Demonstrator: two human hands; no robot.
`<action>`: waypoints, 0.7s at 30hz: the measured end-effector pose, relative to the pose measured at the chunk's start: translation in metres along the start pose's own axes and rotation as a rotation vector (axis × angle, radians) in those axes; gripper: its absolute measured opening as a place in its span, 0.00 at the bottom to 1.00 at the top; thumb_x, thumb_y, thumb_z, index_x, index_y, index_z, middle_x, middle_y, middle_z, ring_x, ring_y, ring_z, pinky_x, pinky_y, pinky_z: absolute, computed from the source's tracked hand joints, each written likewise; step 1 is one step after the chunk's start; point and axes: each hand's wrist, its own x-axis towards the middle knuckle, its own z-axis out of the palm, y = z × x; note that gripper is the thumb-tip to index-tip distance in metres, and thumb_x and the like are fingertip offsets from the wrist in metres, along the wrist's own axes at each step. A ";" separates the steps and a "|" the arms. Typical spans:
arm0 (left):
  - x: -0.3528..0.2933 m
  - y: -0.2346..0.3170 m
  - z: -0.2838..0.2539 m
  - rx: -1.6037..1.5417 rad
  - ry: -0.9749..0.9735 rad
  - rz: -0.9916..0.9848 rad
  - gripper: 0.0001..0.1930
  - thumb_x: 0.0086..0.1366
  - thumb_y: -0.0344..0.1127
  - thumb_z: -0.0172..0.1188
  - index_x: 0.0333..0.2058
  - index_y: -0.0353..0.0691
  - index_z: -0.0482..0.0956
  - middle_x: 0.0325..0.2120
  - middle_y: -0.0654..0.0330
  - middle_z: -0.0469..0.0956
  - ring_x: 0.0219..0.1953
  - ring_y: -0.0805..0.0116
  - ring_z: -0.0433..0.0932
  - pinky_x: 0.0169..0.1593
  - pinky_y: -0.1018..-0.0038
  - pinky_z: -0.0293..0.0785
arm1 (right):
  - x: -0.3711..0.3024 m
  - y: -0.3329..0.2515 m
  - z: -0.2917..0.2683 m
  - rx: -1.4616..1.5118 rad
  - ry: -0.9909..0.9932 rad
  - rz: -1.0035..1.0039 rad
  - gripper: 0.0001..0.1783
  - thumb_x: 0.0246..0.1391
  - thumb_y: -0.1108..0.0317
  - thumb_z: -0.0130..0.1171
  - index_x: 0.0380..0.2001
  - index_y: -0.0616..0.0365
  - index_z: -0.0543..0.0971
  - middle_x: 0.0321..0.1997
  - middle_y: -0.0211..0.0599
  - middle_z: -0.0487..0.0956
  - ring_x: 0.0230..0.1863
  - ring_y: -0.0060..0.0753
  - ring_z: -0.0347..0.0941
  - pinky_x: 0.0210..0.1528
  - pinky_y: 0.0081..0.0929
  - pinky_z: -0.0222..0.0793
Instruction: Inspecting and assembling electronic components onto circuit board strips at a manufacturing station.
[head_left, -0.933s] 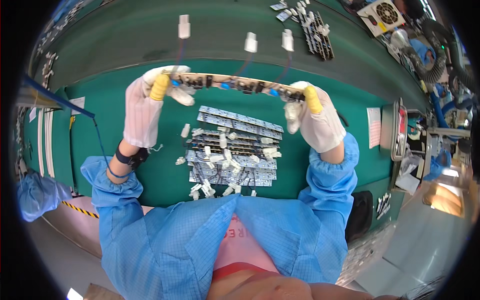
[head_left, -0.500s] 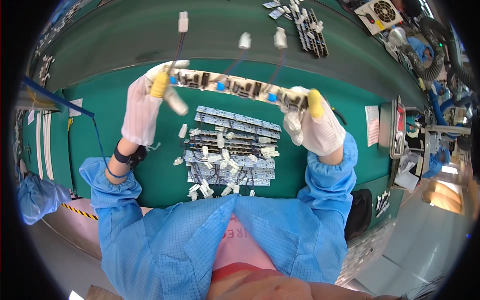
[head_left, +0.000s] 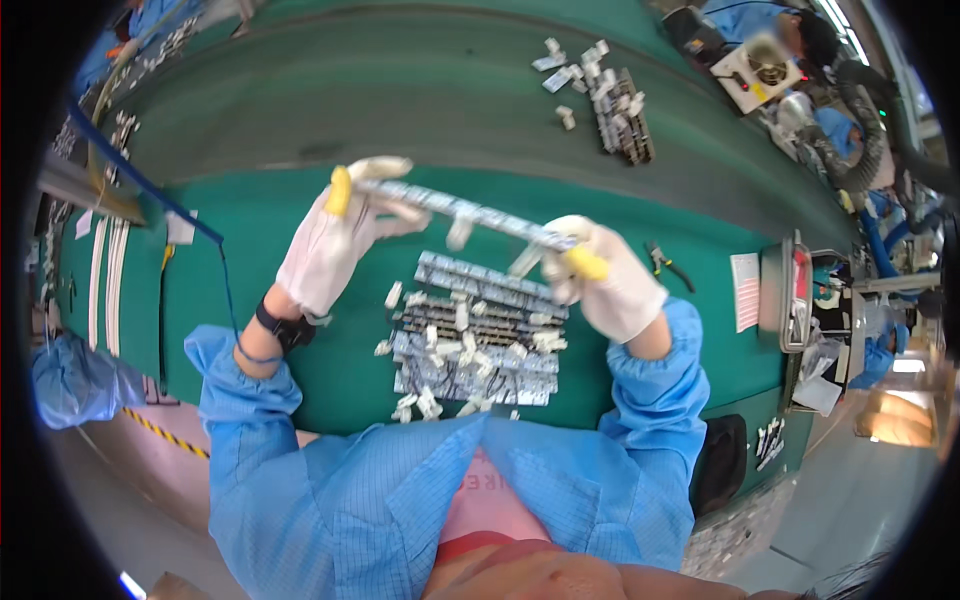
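Between my two gloved hands hangs a long, narrow circuit board (head_left: pixel 485 213), its pale face showing, blurred by motion. My left hand (head_left: pixel 340 232) pinches its left end and my right hand (head_left: pixel 607 280) its right end, lower than the left. Both white gloves carry yellow finger covers. White connectors (head_left: pixel 461 232) dangle below the strip on wires. Under it, nearer to me, a stack of similar circuit boards (head_left: pixel 490 278) lies on the green mat (head_left: pixel 330 370), with several white plugs and dark wires spread over it.
Beyond the mat runs a dark green belt (head_left: pixel 330 100) bearing another bunch of boards (head_left: pixel 622 120) at far right. Pliers (head_left: pixel 668 266) lie right of my right hand, near a printed sheet (head_left: pixel 745 290) and a metal tray (head_left: pixel 792 300). A blue cord (head_left: pixel 228 280) reaches my left wristband.
The board in my hands has turned over, from its component side to its pale face, and its connectors now hang toward me. Both hands have come lower in the picture.
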 end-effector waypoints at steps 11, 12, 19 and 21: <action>-0.075 0.001 -0.227 1.606 0.723 0.227 0.18 0.63 0.25 0.51 0.53 0.38 0.72 0.54 0.55 0.71 0.56 0.59 0.70 0.60 0.69 0.63 | 0.111 -0.036 -0.133 -1.587 0.946 0.100 0.71 0.30 0.36 0.73 0.67 0.65 0.46 0.65 0.56 0.58 0.64 0.54 0.60 0.59 0.41 0.65; -0.053 0.013 -0.159 1.691 0.992 0.032 0.24 0.59 0.24 0.56 0.56 0.42 0.70 0.59 0.54 0.66 0.59 0.53 0.67 0.62 0.65 0.63 | 0.126 -0.036 -0.137 -1.623 0.996 0.160 0.72 0.29 0.35 0.73 0.67 0.65 0.46 0.66 0.55 0.57 0.65 0.53 0.58 0.59 0.41 0.65; -0.047 0.011 -0.005 1.424 0.121 0.529 0.23 0.45 0.23 0.67 0.43 0.44 0.76 0.50 0.58 0.73 0.58 0.53 0.69 0.59 0.60 0.65 | 0.162 -0.026 -0.182 -1.510 0.887 0.051 0.34 0.44 0.57 0.68 0.52 0.60 0.68 0.55 0.50 0.69 0.49 0.55 0.75 0.49 0.46 0.73; -0.044 -0.008 -0.005 1.433 0.051 0.525 0.21 0.46 0.24 0.66 0.41 0.45 0.76 0.50 0.60 0.73 0.58 0.54 0.69 0.59 0.60 0.65 | 0.148 -0.033 -0.207 -1.412 0.893 -0.036 0.32 0.44 0.59 0.67 0.51 0.61 0.68 0.54 0.51 0.72 0.47 0.55 0.76 0.48 0.46 0.73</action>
